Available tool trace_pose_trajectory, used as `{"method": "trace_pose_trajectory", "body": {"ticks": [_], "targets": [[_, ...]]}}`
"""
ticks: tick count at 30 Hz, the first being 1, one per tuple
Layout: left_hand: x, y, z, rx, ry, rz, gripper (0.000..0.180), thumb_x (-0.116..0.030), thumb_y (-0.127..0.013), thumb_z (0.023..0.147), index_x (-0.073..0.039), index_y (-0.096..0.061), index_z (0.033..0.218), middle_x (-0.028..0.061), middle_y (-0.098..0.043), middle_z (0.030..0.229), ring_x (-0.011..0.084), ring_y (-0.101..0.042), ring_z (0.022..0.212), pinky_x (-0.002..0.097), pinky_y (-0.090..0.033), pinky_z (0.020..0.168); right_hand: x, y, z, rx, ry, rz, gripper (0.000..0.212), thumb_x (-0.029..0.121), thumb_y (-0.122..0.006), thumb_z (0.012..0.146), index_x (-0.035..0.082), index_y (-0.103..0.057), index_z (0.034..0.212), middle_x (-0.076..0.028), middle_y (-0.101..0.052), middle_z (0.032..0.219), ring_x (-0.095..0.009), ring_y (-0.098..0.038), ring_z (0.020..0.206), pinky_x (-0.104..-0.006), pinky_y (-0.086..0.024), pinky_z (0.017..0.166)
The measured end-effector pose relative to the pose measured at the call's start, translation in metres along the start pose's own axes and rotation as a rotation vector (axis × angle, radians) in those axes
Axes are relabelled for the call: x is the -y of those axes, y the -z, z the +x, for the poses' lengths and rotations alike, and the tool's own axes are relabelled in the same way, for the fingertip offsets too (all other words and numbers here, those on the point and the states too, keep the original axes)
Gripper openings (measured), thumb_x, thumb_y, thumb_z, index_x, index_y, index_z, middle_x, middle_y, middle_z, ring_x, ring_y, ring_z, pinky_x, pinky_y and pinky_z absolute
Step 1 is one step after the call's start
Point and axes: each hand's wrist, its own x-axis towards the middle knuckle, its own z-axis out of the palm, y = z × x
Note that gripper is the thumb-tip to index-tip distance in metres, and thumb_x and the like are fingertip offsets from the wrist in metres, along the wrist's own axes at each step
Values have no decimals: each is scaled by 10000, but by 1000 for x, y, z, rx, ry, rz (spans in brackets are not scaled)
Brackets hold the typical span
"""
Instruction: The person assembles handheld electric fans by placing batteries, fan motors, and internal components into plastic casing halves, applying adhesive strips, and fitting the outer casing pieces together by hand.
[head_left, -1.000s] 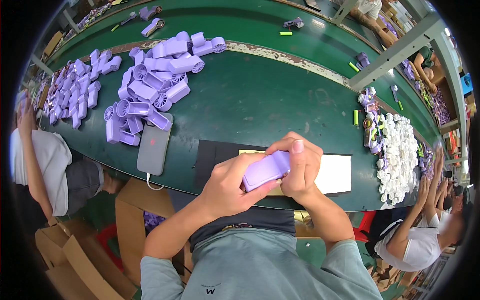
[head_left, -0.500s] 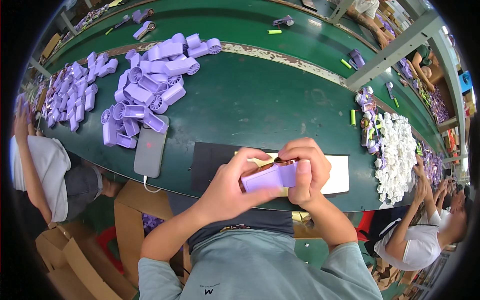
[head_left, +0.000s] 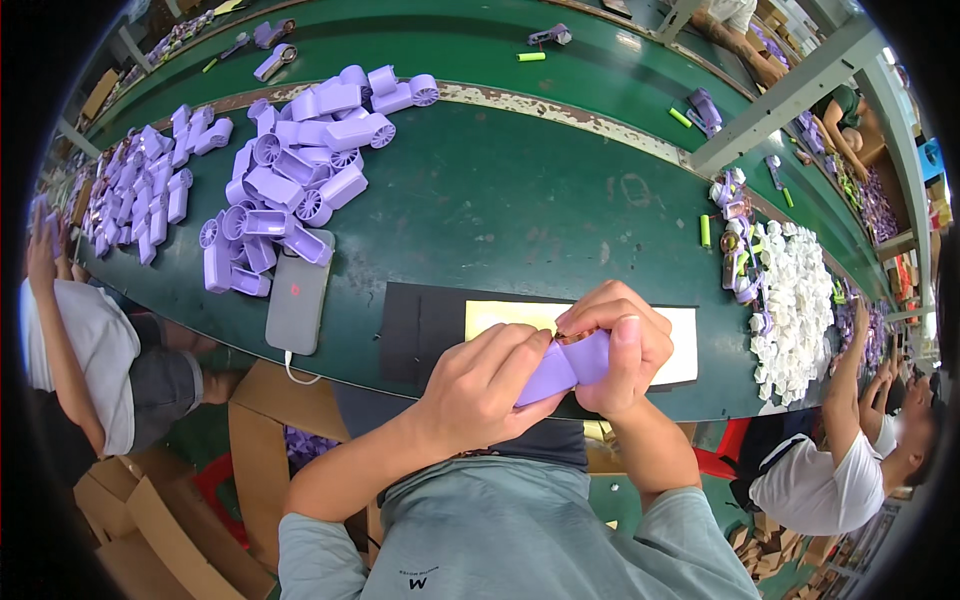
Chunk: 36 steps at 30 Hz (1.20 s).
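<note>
Between both hands I hold a purple plastic fan housing [head_left: 565, 370] with a copper-coloured ring at its round end. My left hand [head_left: 485, 385] wraps the longer body, its fingers bent over the top. My right hand [head_left: 625, 350] grips the round end, thumb upright along the side and fingertips at the copper ring. The fingertips of both hands nearly meet over the piece, so its upper side is mostly hidden. Under the hands lie a pale yellow sheet [head_left: 495, 315] and a black mat [head_left: 415, 330] near the table's front edge.
Purple housings [head_left: 290, 185] are heaped at the left, beside a grey power bank [head_left: 298, 300] with a white cable. White parts [head_left: 790, 310] pile up at the right, next to a green battery cell [head_left: 705, 231]. Beyond a worn ledge, a green belt [head_left: 450, 40] carries scattered pieces. Co-workers sit on both sides.
My left hand has turned over the housing, its fingers now covering more of it. The right hand has shifted slightly. Pieces on the far belt have moved a little left.
</note>
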Motion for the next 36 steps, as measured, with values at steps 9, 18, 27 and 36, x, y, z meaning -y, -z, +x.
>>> {"method": "trace_pose_trajectory", "body": {"ticks": [9, 18, 27, 36], "targets": [[11, -2, 0, -153, 51, -142, 608, -61, -956, 687, 27, -615, 1182, 201, -727, 1017, 302, -753, 862, 364, -608, 721, -8, -3, -1, -126, -134, 191, 393, 154, -424, 1069, -52, -680, 853, -172, -685, 837, -201, -657, 713, -313, -521, 644], [44, 26, 5, -44, -95, 151, 525, -161, -952, 672, -12, -677, 1094, 132, -715, 986, 295, -716, 785, 359, -585, 641, -16, 32, 14, 542, -735, 291, 386, 252, -574, 1058, 9, -567, 1357, -82, -679, 1242, -134, -656, 1054, -277, -554, 794], [58, 20, 27, 24, -98, 156, 423, -276, -865, 774, -41, -690, 1079, 68, -663, 1031, 249, -685, 864, 356, -572, 696, -49, 48, 39, 649, -862, 407, 406, 150, -728, 982, 16, -611, 1347, -60, -694, 1165, -107, -642, 978, -260, -534, 734], [90, 38, 74, 198, 106, 338, 794, -409, -822, 835, -8, -494, 1437, 230, -577, 1378, 409, -556, 1268, 491, -460, 1078, -111, 65, 95, 562, -863, 15, 285, 297, -696, 984, 45, -753, 1103, 12, -642, 744, -45, -530, 560, -221, -430, 494]]}}
